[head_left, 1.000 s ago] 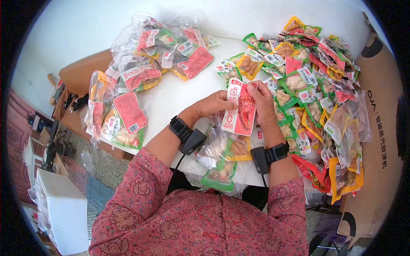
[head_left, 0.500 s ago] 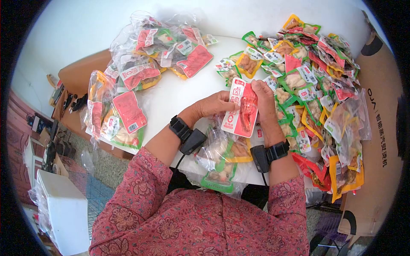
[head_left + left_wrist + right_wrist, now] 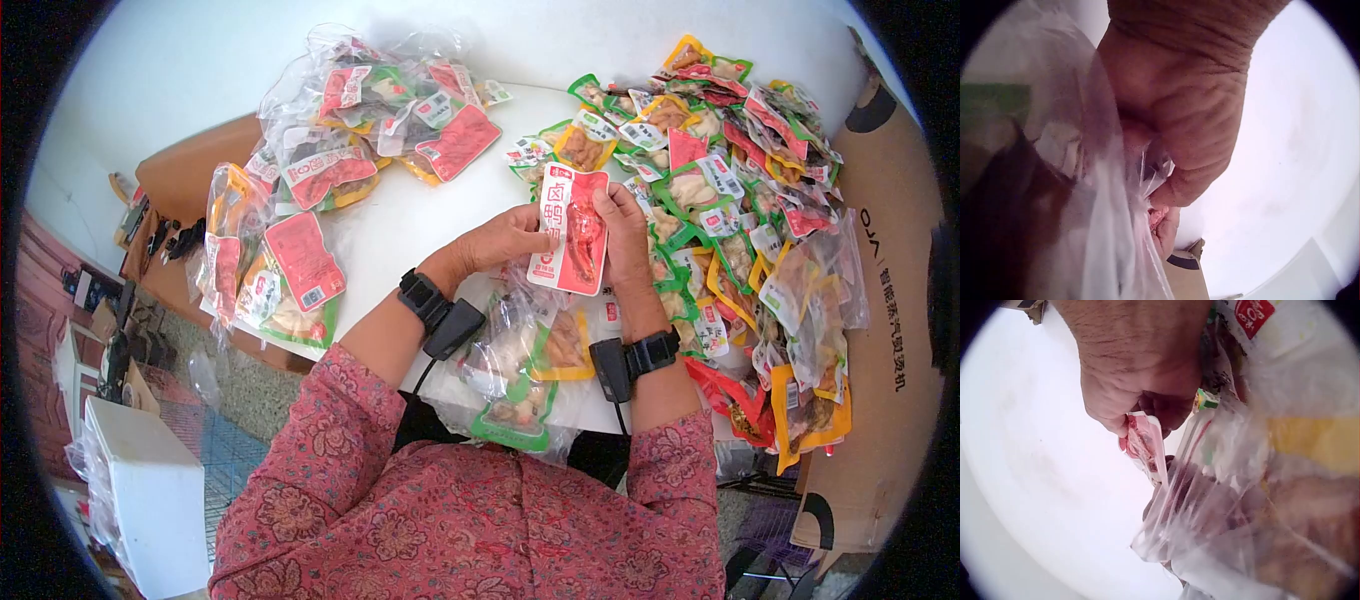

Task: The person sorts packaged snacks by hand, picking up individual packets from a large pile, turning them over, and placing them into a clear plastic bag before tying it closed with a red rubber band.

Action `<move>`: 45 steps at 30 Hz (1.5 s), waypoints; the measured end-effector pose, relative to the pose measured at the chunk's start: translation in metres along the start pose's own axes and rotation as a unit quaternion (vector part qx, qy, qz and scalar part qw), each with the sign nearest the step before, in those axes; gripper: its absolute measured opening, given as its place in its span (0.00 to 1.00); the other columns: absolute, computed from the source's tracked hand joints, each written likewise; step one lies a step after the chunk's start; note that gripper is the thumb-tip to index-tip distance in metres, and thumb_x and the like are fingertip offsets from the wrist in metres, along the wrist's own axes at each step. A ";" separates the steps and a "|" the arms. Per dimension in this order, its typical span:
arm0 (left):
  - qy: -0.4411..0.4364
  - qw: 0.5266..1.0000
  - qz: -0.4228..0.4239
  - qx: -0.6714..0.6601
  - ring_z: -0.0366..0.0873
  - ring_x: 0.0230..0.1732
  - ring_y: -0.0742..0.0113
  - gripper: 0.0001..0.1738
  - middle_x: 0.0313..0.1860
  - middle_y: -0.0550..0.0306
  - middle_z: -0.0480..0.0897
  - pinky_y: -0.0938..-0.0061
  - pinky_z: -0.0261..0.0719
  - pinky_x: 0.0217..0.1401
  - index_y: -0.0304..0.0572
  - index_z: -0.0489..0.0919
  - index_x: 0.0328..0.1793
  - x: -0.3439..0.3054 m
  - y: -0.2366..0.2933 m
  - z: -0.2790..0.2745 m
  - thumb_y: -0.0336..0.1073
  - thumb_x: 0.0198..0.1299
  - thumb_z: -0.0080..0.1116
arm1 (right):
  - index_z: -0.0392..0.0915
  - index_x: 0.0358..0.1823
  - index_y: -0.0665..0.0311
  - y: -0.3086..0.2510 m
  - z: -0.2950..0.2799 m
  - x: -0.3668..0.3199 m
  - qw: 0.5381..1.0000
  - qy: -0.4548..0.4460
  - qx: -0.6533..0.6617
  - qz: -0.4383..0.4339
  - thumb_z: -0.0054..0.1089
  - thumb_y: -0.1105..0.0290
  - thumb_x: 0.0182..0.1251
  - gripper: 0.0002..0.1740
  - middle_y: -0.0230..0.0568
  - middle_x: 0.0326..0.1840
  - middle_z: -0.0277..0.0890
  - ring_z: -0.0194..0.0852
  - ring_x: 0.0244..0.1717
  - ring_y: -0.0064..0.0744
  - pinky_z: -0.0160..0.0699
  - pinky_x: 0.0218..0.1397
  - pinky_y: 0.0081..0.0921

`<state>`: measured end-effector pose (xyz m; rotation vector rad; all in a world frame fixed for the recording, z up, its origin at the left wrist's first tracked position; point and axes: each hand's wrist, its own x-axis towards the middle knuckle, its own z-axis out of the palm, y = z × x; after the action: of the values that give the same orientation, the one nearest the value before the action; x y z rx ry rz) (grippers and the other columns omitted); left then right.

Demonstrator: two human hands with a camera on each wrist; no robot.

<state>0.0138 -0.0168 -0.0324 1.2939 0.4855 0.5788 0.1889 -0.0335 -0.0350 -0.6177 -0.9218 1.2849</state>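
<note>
Fingers (image 3: 530, 230) of left hand (image 3: 497, 243), right hand (image 3: 627, 245) pinch one red packet (image 3: 572, 245) — one bag (image 3: 515, 365) below.

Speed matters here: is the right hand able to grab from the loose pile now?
Probably not yet: the right hand, with the left hand, holds a red packet; the pile lies close, unblocked.

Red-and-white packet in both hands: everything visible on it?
The packet is a flat glossy plastic pouch: white left half with large red characters, red right half showing reddish-brown food. Held roughly upright above the white table, the left hand pinching its left edge, the right hand its right.
</note>
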 end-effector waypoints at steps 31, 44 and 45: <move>0.094 0.951 -0.012 0.296 0.69 0.31 0.76 0.26 0.35 0.63 0.75 0.80 0.68 0.35 0.39 0.75 0.45 -0.009 0.031 -0.003 0.55 0.62 0.41 | 0.66 0.46 0.67 0.000 -0.016 0.008 0.992 0.072 -0.081 -0.072 0.52 0.71 0.61 0.13 0.36 0.37 0.72 0.71 0.36 0.21 0.72 0.40 0.20; 0.073 0.885 0.095 0.449 0.70 0.38 0.76 0.07 0.33 0.65 0.74 0.79 0.70 0.42 0.39 0.75 0.37 -0.020 0.068 0.023 0.34 0.57 0.56 | 0.70 0.47 0.68 -0.011 -0.026 0.014 0.999 -0.005 -0.014 -0.039 0.46 0.71 0.63 0.13 0.34 0.39 0.73 0.71 0.37 0.20 0.72 0.42 0.19; 0.073 0.885 0.090 0.451 0.70 0.38 0.76 0.07 0.33 0.65 0.74 0.79 0.70 0.42 0.39 0.75 0.37 -0.020 0.071 0.025 0.34 0.57 0.56 | 0.70 0.47 0.68 -0.014 -0.023 0.010 0.999 -0.003 -0.009 -0.038 0.46 0.71 0.63 0.13 0.34 0.39 0.73 0.71 0.37 0.20 0.72 0.42 0.19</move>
<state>0.0057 -0.0364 0.0427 2.2128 0.8172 0.6287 0.2162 -0.0245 -0.0337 -0.5880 -0.9545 1.2133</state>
